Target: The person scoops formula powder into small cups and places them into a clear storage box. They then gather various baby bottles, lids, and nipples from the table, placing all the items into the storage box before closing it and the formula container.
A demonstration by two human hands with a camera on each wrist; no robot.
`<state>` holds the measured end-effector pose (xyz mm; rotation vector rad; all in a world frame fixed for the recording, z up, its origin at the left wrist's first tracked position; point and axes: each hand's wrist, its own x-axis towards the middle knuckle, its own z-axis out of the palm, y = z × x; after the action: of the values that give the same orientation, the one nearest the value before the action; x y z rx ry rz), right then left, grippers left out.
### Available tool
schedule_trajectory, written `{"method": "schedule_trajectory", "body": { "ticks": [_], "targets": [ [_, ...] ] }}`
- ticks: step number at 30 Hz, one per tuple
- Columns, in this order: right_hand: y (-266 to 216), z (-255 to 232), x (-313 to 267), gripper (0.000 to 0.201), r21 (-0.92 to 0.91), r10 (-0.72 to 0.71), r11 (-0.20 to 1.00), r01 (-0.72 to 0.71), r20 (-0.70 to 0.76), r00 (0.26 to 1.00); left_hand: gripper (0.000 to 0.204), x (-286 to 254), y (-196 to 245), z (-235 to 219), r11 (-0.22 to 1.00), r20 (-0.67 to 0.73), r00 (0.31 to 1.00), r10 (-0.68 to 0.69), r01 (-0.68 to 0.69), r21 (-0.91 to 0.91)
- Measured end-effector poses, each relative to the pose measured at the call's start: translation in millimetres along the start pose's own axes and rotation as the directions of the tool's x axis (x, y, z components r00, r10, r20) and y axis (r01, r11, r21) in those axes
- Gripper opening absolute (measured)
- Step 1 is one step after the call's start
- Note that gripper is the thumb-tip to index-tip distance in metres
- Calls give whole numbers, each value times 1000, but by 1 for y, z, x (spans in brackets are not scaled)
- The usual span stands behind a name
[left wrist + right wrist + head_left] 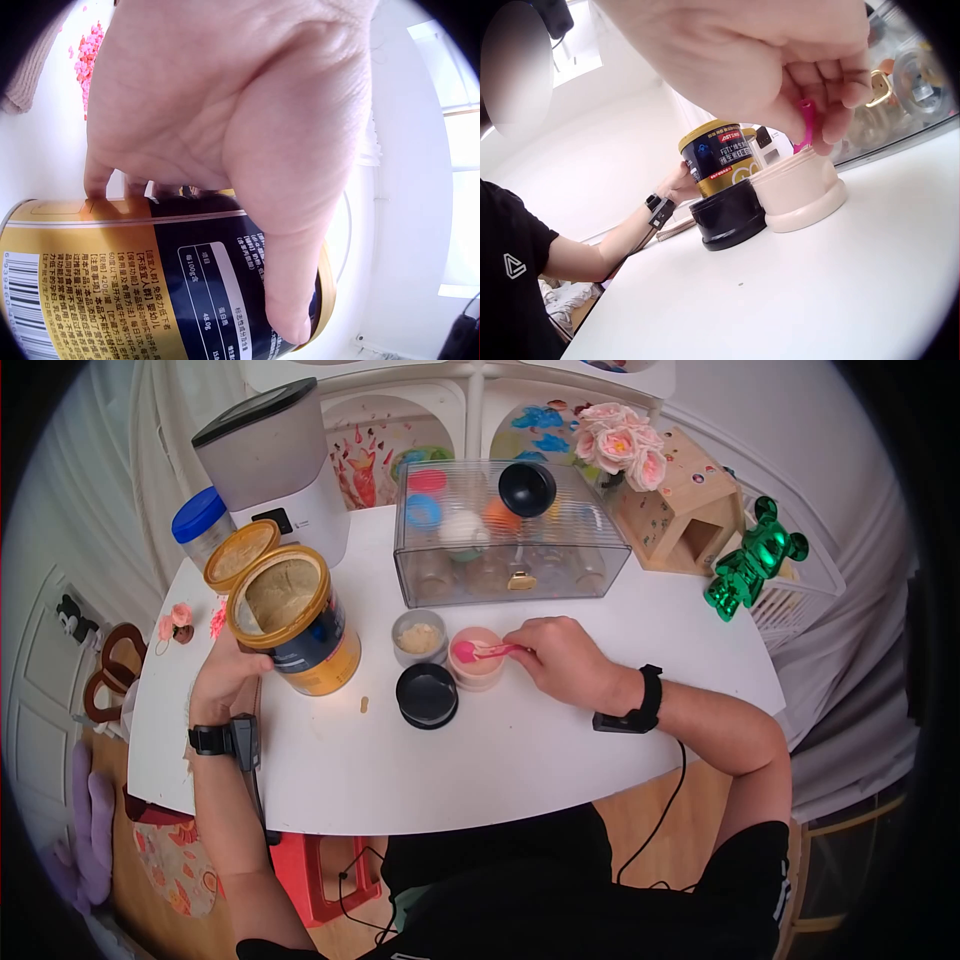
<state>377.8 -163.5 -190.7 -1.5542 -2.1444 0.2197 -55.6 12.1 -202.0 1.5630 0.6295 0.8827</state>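
My left hand (222, 678) grips an open powder tin (325, 655), gold and dark blue, tilted on the left of the table. The thumb lies along the label in the left wrist view, with the other fingers partly hidden behind the tin. Pale powder shows inside, and a gold lid (241, 556) stands up at the tin's far rim. Between thumb and fingers my right hand (572, 660) pinches a small pink spoon (488, 652), its bowl at the mouth of a pale pink cup (799, 191). Beside that cup sit a grey cup (420, 656) holding powder and a black cup (428, 698).
Behind the cups stands a clear storage box (470, 580) with a black funnel-like piece (527, 489) on top. A tall dispenser (270, 470) and blue-lidded jar (200, 515) are at back left. A wooden house (680, 500) and green bear figure (757, 560) are at right.
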Motion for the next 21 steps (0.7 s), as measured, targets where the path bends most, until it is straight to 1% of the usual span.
{"method": "schedule_trajectory", "body": {
  "ticks": [2,5,11,17,20,21],
  "targets": [
    [-1,0,0,16,13,3,1000,-3,-15,1000,121,0,1,0,1000,1,1000,-1,1,6],
    [0,0,0,16,-25,11,1000,-11,11,1000,121,0,0,0,1000,-2,1000,-2,2,11],
    [1,1,-1,17,-35,-33,999,32,-22,999,121,0,3,3,1000,8,1000,16,-16,7],
    [-4,-1,-1,17,-55,-15,998,14,-13,1000,120,-1,3,3,1000,4,1000,16,-16,-2],
    [0,1,-1,18,-85,-52,995,51,-10,999,119,0,3,3,1000,16,1000,10,-10,-2],
    [-1,1,-1,18,-79,-62,995,59,-31,998,119,0,3,2,1000,19,1000,9,-9,-1]
  ]
}}
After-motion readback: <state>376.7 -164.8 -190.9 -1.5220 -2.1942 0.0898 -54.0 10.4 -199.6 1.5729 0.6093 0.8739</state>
